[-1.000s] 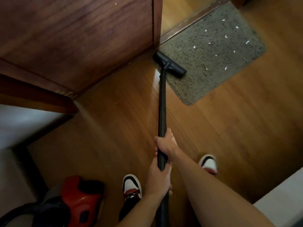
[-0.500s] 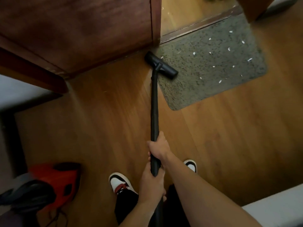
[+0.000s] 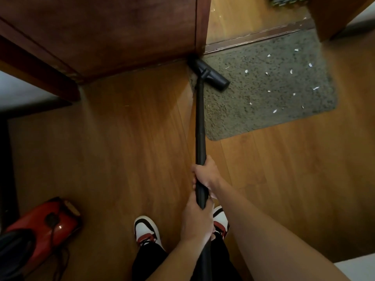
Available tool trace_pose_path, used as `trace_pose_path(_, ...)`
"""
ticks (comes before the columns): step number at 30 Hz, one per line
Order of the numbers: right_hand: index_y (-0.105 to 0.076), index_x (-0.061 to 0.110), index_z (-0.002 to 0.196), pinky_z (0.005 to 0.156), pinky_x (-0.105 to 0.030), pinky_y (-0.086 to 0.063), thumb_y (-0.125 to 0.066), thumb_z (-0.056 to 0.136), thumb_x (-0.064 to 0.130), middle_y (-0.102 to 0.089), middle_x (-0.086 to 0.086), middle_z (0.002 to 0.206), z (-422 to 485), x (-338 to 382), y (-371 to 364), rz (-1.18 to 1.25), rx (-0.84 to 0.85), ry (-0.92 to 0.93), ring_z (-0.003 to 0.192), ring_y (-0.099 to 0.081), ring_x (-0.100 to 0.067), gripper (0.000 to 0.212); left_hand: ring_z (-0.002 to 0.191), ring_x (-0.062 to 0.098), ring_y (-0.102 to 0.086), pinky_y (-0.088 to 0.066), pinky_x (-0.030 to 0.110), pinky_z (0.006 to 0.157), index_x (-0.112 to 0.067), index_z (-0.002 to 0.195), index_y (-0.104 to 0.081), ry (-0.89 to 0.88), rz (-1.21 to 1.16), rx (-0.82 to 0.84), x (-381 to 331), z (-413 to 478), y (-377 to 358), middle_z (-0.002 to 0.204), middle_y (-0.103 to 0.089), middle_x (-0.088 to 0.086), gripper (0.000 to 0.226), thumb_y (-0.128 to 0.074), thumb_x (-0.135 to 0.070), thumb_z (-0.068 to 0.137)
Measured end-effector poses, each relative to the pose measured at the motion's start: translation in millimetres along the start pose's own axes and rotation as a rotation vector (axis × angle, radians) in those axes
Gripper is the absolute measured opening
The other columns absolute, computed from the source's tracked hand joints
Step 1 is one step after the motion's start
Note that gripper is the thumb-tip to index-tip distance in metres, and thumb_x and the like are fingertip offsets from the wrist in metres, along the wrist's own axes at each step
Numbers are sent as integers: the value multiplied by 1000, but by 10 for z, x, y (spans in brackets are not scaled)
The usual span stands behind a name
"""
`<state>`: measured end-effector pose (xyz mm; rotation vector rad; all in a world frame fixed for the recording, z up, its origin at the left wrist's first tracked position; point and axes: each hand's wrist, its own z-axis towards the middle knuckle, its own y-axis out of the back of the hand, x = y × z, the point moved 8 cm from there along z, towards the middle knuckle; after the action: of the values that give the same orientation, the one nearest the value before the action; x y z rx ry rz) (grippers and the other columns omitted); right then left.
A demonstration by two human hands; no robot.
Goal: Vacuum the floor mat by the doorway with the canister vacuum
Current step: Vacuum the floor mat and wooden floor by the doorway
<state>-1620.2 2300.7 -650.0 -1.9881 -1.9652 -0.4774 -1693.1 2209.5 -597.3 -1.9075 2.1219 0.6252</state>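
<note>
1. Site: a wooden floor (image 3: 121, 138) at a doorway. A dark door (image 3: 111, 33) stands at upper left. A threshold strip (image 3: 253, 39) runs along the far edge of the grey floor mat (image 3: 243, 114).
2. Equipment: the red canister vacuum (image 3: 44, 222) sits on the floor at my lower left, well apart from the mat. Its black wand (image 3: 199, 122) runs from my grip to the floor head (image 3: 211, 75).
3. Grip: my right hand (image 3: 205, 175) is wrapped round the wand. My left hand (image 3: 196, 220) is clamped round it just behind.
4. Position: the floor head rests on the mat's far left corner, just beside the door's edge.
5. Findings: white paper scraps (image 3: 292, 72) lie scattered over the middle and right of the mat. I can make out none along the left strip beside the wand.
6. Assessment: I judge the work to be at an early stage. At most the left edge is covered. The middle, the right side and the far edge by the threshold are not yet done.
</note>
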Motion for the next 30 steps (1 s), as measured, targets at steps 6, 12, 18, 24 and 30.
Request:
trace_pose_path(6, -44, 20, 112, 44, -31, -48, -58, 94, 4, -50, -12, 75, 11, -41, 34, 21, 7, -17, 44, -49, -16, 27, 39, 15, -55, -48, 29, 41, -29, 132, -52, 23, 23, -17, 60, 27, -54, 79, -57, 7, 32, -54, -33, 101)
trace_pose_path(12, -43, 19, 118, 43, -29, -47, -59, 94, 4, -50, -12, 78, 39, -62, 19, 30, 0, -35, 43, -48, -15, 33, 50, 21, -61, -52, 33, 43, -38, 140, -45, 31, 36, -27, 93, 56, -42, 93, -65, 19, 41, -55, -37, 100)
trace_pose_path(18, -42, 19, 120, 44, -30, -48, -58, 94, 6, -52, -12, 76, -43, -65, -164, 37, -34, -35, 42, -50, -15, 33, 37, 16, -49, -46, 29, 41, -29, 131, -53, 4, 35, 29, 15, -54, 197, 66, -54, 5, 29, -53, -29, 102)
trace_pose_path(24, -43, 17, 119, 45, -30, -50, -59, 93, 6, -55, -13, 75, -248, -220, -540, 96, -88, -52, 44, -52, -16, 32, 43, 15, -53, -50, 29, 43, -30, 121, -55, -13, 153, 77, 53, -211, 698, 72, -58, 5, 20, -53, -34, 101)
trace_pose_path(30, -40, 21, 122, 48, -32, -52, -59, 94, 6, -56, -12, 74, -435, -411, -969, 158, -100, -61, 47, -54, -18, 37, 47, 14, -56, -51, 28, 48, -29, 117, -55, -10, 241, 133, 207, -324, 1187, 74, -61, 4, 19, -53, -38, 101)
